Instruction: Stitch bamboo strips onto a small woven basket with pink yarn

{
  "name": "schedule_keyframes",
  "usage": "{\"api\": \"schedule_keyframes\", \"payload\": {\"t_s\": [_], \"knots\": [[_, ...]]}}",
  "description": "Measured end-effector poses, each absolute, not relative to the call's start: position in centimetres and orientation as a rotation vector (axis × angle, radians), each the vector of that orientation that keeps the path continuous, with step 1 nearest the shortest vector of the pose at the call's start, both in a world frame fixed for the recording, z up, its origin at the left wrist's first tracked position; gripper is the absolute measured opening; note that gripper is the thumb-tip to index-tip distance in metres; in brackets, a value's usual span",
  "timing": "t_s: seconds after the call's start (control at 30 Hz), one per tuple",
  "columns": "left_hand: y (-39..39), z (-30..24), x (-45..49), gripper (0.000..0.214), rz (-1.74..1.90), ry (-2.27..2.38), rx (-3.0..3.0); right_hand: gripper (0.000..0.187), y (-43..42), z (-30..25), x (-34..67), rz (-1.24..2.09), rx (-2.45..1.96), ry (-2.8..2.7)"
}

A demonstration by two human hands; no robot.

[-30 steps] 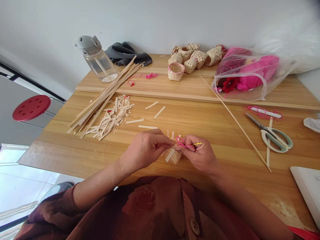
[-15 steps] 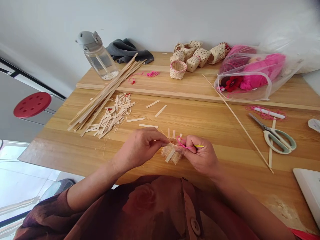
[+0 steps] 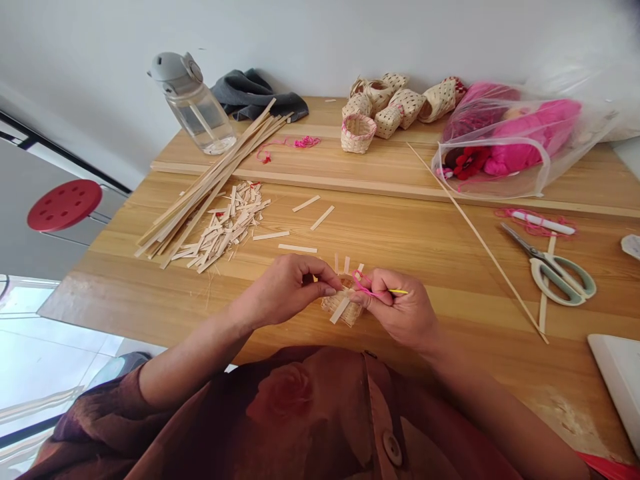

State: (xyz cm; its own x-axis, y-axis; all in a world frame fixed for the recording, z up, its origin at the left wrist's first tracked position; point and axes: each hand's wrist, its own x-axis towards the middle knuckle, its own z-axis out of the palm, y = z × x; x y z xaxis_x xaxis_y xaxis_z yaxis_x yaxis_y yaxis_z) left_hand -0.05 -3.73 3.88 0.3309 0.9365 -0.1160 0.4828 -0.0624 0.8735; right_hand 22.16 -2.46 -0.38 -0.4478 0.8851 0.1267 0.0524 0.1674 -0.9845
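Observation:
A small woven basket with loose strip ends standing up around its rim is between my hands, close to the table's near edge. At its left rim, my left hand pinches with thumb and index finger; a bit of the rim seems to be between them. My right hand is closed on the basket's right side, its thumb on the rim. Pink yarn and a thin yellow needle-like stick stick out of the right hand's fingers. One wide strip folds down over the basket's front.
Long bamboo strips and a heap of cut pieces lie left, beside a water bottle. Finished baskets stand at the back. Scissors, one long strip and a bag of pink yarn are right.
My left hand's fingertips have come down and slightly right onto the basket's rim, with the thumb now in plainer view. My right hand keeps its hold. The view has shifted slightly.

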Motion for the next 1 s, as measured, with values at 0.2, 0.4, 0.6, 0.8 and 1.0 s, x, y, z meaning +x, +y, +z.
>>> {"api": "schedule_keyframes", "payload": {"t_s": [0.2, 0.4, 0.6, 0.8, 1.0], "knots": [[-4.0, 4.8, 0.8, 0.013, 0.648, 1.381, 1.827, 0.051, -2.4, -0.7, 22.3, 1.375, -0.891, -1.669], [-4.3, 4.8, 1.1, 0.015, 0.714, 1.367, 2.107, 0.051, -2.4, -0.5, 22.2, 1.395, -0.888, -1.684], [-4.3, 4.4, 0.8, 0.015, 0.703, 1.212, 2.258, 0.051, -2.5, -0.4, 22.4, 1.397, -0.915, -1.679], [-3.7, 4.1, 0.4, 0.016, 0.681, 1.109, 2.283, 0.051, -2.4, -0.4, 22.1, 1.440, -0.921, -1.631], [-3.6, 3.9, 0.4, 0.019, 0.701, 1.082, 2.271, 0.051, -2.4, -0.4, 22.0, 1.482, -0.909, -1.602]]}}
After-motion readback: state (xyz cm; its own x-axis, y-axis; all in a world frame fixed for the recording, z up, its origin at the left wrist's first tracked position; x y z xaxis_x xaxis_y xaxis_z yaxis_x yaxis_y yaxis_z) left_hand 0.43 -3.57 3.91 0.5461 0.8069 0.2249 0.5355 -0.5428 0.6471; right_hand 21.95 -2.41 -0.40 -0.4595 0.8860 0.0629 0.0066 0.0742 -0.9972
